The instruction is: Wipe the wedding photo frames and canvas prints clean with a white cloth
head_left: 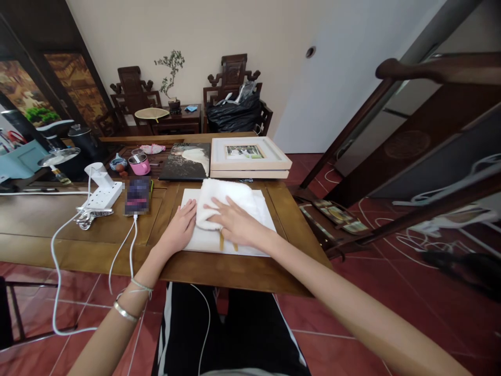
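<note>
A white flat board (203, 243) lies on the wooden table (235, 271) in front of me. A folded white towel (223, 198) rests on top of it. My right hand (237, 224) lies flat on the towel's near edge with fingers stretched out, pressing it down. My left hand (178, 230) rests flat on the left edge of the white board, fingers extended and touching the towel's side. Two thin yellowish marks show on the board just below my right hand.
Behind the towel stand stacked white picture frames (250, 156) and a dark painted panel (188, 162). To the left lie a phone (136, 196) on a charging cable, a white power strip (102, 197), a pink cup (140, 164). A dark wooden frame (391, 156) leans at right.
</note>
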### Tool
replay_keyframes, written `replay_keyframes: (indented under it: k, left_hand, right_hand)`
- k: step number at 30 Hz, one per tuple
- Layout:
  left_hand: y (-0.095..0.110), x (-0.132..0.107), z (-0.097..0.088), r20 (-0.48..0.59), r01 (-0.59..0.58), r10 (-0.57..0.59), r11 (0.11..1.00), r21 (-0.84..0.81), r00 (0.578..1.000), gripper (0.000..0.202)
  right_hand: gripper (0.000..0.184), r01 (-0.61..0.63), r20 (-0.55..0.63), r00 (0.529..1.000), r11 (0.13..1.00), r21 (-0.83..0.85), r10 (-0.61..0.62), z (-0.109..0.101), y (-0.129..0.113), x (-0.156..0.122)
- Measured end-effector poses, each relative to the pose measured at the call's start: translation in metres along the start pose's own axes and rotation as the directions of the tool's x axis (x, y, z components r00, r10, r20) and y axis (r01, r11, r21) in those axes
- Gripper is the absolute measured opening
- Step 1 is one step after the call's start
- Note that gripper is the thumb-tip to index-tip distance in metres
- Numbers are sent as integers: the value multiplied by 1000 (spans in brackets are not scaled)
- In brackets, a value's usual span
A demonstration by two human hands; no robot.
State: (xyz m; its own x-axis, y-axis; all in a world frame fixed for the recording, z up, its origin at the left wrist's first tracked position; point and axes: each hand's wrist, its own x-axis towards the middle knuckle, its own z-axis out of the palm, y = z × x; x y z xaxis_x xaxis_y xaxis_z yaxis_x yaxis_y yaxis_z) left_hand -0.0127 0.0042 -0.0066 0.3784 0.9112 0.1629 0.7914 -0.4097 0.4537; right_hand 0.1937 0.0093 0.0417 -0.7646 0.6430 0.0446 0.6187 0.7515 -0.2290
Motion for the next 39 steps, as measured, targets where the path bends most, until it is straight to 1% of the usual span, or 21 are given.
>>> replay_keyframes:
  k: [3, 6, 9, 12, 14, 16, 18, 21, 23, 25, 28, 30, 31, 32, 35, 37, 39]
  left_hand:
    - [0, 0, -1, -14, -1, 0, 1000, -20, 1000, 48]
    - [1, 0, -1, -15, 1, -1, 1000, -24, 1000, 48]
    - [1, 0, -1, -3, 7, -7, 1000, -13, 1000, 49]
    - [3, 0, -2, 11, 6, -7, 1000, 2, 1000, 49]
    - [3, -1, -3, 21, 8, -8, 1000, 11, 1000, 48]
    - [3, -1, -4, 22, 10, -10, 1000, 20, 1000, 47]
    - [2, -1, -3, 21, 4, -4, 1000, 25, 1000, 47]
    - [-1, 0, 0, 6, -7, 7, 1000, 22, 1000, 48]
    - [-2, 0, 2, -9, -5, 6, 1000, 10, 1000, 48]
    - [-2, 0, 3, -23, -3, 3, 1000, -17, 1000, 49]
    - [1, -2, 1, -75, 9, -17, 994, -111, 997, 53]
    - [4, -3, -3, -120, 19, -45, 977, -210, 992, 55]
    - [5, -4, -4, -140, 22, -61, 965, -263, 988, 56]
    - [6, -4, -6, -160, 22, -75, 951, -309, 984, 57]
    - [7, -4, -10, -201, 27, -115, 917, -398, 973, 62]
    - [6, -5, -10, -204, 37, -129, 916, -399, 970, 63]
    - [6, -5, -8, -197, 43, -117, 938, -345, 973, 64]
  right_hand:
    - [59, -40, -29, 999, 997, -71, 38, 4, 10, 20]
    - [57, -44, -15, 999, 993, -106, 42, 7, 2, 18]
    - [52, 3, 15, 1000, 994, -109, -2, 10, -19, -5]
    - [50, 89, 29, 996, 995, -43, -88, 11, -43, -34]
    - [47, 138, 53, 989, 990, 15, -138, 10, -54, -51]
    - [48, 157, 64, 985, 985, 68, -161, 7, -57, -60]
    - [52, 150, 45, 987, 983, 103, -155, 6, -51, -61]
    - [60, 95, -20, 995, 990, 102, -93, 7, -29, -48]
    - [62, 23, -55, 998, 997, 74, -19, 7, -13, -32]
    - [62, -67, -73, 995, 997, 32, 69, 7, -2, -14]
    - [59, -201, -60, 978, 979, -42, 199, 7, -3, 13]
    - [54, -227, -38, 974, 971, -79, 225, 9, -14, 25]
    - [52, -201, -24, 980, 976, -89, 200, 11, -21, 29]
    - [51, -149, -12, 989, 984, -94, 148, 13, -28, 30]
    - [47, 50, -3, 999, 995, -91, -50, 17, -48, 22]
    - [46, 135, -2, 991, 988, -74, -135, 16, -56, 7]
    - [45, 173, 32, 985, 985, -24, -172, 11, -59, -11]
